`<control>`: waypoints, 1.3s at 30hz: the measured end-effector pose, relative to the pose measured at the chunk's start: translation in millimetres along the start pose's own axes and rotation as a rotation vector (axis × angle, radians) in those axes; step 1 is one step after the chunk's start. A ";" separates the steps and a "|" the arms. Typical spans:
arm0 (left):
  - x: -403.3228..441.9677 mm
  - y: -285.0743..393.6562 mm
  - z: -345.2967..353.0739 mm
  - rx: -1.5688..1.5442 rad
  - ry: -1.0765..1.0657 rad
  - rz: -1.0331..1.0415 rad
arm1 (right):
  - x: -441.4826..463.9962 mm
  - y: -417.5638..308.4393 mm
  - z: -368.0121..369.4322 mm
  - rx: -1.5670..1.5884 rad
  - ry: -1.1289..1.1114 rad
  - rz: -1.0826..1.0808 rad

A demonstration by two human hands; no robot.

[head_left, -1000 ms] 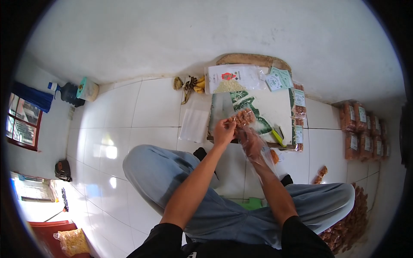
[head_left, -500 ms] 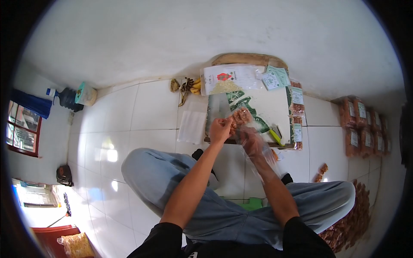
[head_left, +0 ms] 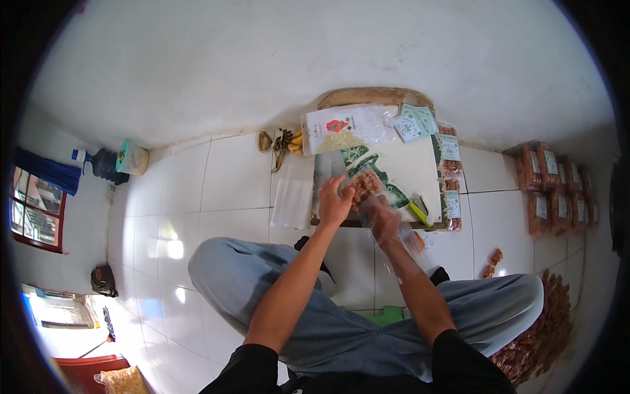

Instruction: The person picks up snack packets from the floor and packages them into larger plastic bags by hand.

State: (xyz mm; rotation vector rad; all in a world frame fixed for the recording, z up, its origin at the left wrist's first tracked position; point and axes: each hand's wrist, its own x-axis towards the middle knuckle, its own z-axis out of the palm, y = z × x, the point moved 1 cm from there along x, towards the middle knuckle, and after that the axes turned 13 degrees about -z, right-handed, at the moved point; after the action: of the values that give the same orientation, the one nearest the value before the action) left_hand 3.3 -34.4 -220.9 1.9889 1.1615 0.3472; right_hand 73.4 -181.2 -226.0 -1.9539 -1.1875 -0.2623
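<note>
One left hand (head_left: 335, 203) and one right hand (head_left: 382, 220), by brown, bumpy snacks (head_left: 365, 184).
The left fingers are spread apart now; half a second ago they pinched. Loose, clear plastic (head_left: 411, 241) covers the right hand, maybe to keep it clean; I can't tell if those fingers grip. The snacks are beside both, over the low white-and-green counter (head_left: 417, 161).

Worn: black short-sleeved shirt (head_left: 462, 362), loose grey-blue trousers (head_left: 367, 351), dark footwear (head_left: 439, 275); clear loose plastic (head_left: 409, 244) around right grip (head_left: 383, 217)
</note>
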 end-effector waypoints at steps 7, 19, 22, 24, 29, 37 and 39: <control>-0.3 27.5 -25.5 0.374 -0.001 0.417 | -12.2 20.0 15.1 0.085 0.036 -0.003; -0.5 31.9 -27.9 0.839 -0.141 0.732 | -0.9 33.2 44.9 1.178 0.438 0.490; -0.9 31.0 -28.6 0.835 -0.139 0.765 | 20.4 11.3 11.4 0.739 0.177 0.659; 0.6 30.9 -27.8 0.826 -0.154 0.763 | 20.9 16.4 13.7 0.935 0.206 0.822; 2.1 32.7 -29.0 0.835 -0.165 0.772 | 21.2 22.6 18.7 0.866 0.207 0.879; 11.0 29.0 -31.3 0.853 -0.204 0.702 | 23.8 31.1 32.2 0.973 0.088 0.866; 12.9 30.5 -33.0 0.861 -0.194 0.688 | 18.8 26.0 27.3 0.679 0.150 0.728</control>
State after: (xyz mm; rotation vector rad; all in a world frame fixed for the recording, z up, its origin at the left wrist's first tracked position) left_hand 9.9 -15.6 -178.6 3.0813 0.4726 -0.0446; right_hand 98.6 -154.9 -247.2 -1.5789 -0.3298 0.3333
